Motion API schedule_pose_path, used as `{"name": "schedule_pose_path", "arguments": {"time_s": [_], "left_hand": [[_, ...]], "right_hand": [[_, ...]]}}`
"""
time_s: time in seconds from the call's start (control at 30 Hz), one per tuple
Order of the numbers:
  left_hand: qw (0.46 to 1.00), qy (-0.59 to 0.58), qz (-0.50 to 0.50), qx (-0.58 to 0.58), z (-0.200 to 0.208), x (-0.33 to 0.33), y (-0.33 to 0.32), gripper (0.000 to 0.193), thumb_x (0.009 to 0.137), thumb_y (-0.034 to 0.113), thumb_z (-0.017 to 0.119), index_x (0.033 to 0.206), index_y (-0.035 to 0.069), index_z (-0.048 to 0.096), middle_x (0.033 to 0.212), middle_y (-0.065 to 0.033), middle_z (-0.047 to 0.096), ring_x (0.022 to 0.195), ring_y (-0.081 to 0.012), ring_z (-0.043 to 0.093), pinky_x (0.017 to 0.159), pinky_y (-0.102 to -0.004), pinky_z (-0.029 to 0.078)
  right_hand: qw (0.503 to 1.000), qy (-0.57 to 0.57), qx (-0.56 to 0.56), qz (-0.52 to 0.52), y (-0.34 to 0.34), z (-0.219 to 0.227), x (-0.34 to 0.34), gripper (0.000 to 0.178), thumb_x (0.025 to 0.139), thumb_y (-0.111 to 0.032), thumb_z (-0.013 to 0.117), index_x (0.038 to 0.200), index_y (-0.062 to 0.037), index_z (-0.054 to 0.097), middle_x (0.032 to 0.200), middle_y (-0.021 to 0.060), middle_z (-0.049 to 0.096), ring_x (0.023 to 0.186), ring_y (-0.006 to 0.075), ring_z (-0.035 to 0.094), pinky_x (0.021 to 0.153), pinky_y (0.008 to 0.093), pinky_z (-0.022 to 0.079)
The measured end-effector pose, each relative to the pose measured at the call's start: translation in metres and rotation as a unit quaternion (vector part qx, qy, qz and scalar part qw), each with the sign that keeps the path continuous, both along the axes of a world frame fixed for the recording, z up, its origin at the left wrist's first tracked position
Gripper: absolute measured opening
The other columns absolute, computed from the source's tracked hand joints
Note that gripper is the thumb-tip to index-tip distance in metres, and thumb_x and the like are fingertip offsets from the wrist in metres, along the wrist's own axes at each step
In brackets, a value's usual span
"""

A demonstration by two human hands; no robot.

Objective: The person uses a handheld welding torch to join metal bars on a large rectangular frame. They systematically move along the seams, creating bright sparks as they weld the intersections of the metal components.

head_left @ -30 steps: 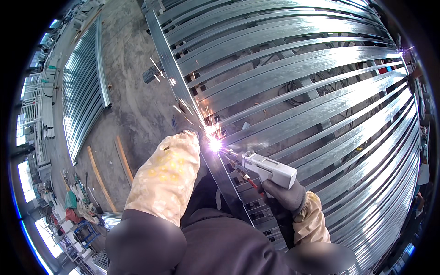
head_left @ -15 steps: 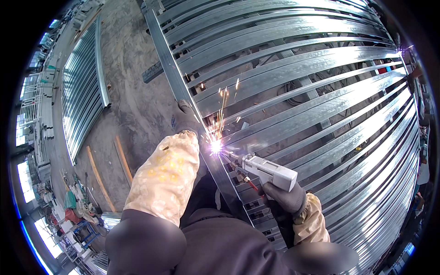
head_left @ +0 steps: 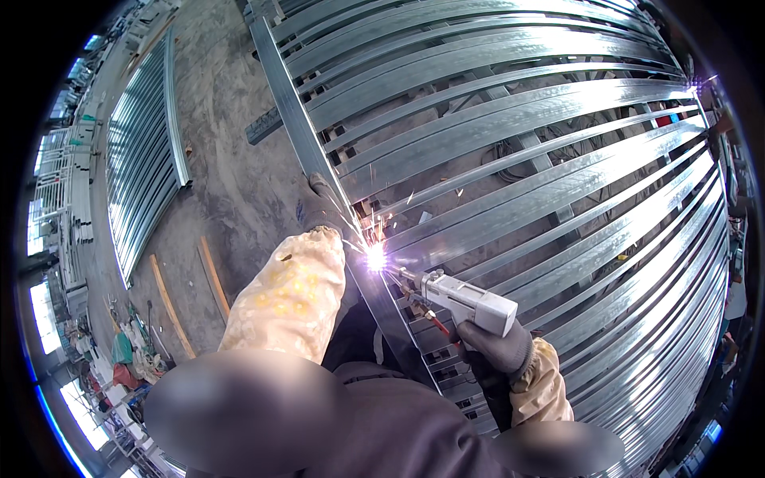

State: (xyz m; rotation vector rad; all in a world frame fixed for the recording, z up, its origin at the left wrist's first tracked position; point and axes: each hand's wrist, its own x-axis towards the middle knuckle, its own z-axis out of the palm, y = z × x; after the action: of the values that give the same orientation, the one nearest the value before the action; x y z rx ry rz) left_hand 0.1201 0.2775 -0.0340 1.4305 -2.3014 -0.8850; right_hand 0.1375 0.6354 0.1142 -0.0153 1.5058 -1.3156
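Note:
My right hand (head_left: 498, 347), in a dark grey glove, is closed round the grip of a white-and-grey welding gun (head_left: 470, 301). The gun's nozzle points left at a bright arc on a long galvanised steel rail (head_left: 291, 115), where cross tubes (head_left: 470, 213) meet it. Sparks fly up from that spot. My left hand (head_left: 325, 203), also gloved, is closed on the rail's outer edge just beyond the arc; its fingers are partly hidden. A pale, stained protective sleeve (head_left: 291, 287) covers the left forearm, and a tan cuff sits at the right wrist.
Many parallel tubes form a large frame to the right, with cables (head_left: 510, 155) on the floor beneath. Another purple-white glow (head_left: 693, 86) shines at its far right edge. A finished-looking slatted panel (head_left: 143, 151) and wooden strips (head_left: 171, 307) lie on the floor at left.
The spark spray has become shorter and lower. My left forearm has shifted slightly, while the gun and arc stay at nearly the same spot on the rail.

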Motion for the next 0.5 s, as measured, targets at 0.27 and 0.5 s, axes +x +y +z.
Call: {"name": "schedule_pose_path", "arguments": {"time_s": [0.27, 0.5], "left_hand": [[0.999, -0.022, 0.022, 0.020, 0.013, -0.002, 0.007, 0.051, 0.108, 0.041, 0.038, 0.131, -0.001, 0.056, 0.118, -0.0275, 0.069, 0.109, -0.0458, 0.066, 0.091, -0.0522, 0.051], [1.000, -0.026, 0.003, 0.008, 0.008, 0.000, 0.001, 0.054, 0.107, 0.042, 0.039, 0.135, -0.001, 0.055, 0.121, -0.0277, 0.068, 0.111, -0.0449, 0.066, 0.094, -0.0512, 0.052]], "right_hand": [[1.000, -0.013, 0.005, -0.002, 0.001, 0.004, 0.001, 0.033, 0.096, -0.020, 0.067, 0.121, 0.0009, 0.064, 0.084, 0.0042, 0.069, 0.072, 0.0109, 0.064, 0.065, 0.0279, 0.054], [1.000, -0.020, 0.004, -0.009, 0.005, 0.004, 0.004, 0.032, 0.095, -0.020, 0.068, 0.120, 0.0004, 0.065, 0.085, 0.0042, 0.069, 0.073, 0.0109, 0.064, 0.065, 0.0277, 0.053]]}}
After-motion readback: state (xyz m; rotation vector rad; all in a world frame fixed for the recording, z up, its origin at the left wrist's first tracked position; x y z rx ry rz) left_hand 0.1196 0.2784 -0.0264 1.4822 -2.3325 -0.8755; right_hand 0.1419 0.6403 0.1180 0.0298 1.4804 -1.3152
